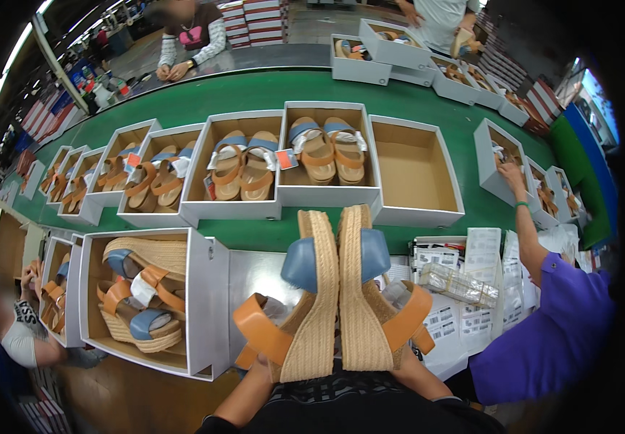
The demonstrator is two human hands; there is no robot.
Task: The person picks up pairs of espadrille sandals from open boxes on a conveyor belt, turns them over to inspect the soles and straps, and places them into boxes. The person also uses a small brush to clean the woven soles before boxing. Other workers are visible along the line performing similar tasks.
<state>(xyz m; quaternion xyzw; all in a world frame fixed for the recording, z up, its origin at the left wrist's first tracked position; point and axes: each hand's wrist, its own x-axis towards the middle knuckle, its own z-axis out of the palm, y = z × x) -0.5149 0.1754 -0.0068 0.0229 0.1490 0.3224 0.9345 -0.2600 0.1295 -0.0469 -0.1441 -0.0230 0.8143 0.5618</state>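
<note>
Pair: two wedge sandals, left sandal [305, 304] and right sandal [374, 296], held close under the camera, above the near bench edge, woven soles pressed together.
Left hand [260, 364]: mostly hidden beneath the left sandal's heel; it grips the heel end, closed around it as far as can be seen.
Right hand [408, 362]: likewise under the right sandal's heel, fingers hidden, apparently closed on the heel.
Long axis: each sandal runs from heel, near the body, to toe, away toward the belt [254, 90].
Pointing: toes aim at the belt's near row of boxes; blue toe bands face outward left and right, tan ankle straps hang low at the heels.
Nearest boxes: a filled box [207, 304] sits just left on the bench; an empty box [417, 170] lies on the belt beyond the toes, slightly right.
Surroundings: label sheets [471, 289] lie to the right; a co-worker's arm [525, 231] in a purple sleeve reaches to a box farther right.
Risk 1: grip acts only at the heels, so the toe ends could splay or one sandal slip out.
Risk 2: a loose strap could snag on a box rim.
Risk 3: the co-worker's arm is near; a swing to the right could strike it.
</note>
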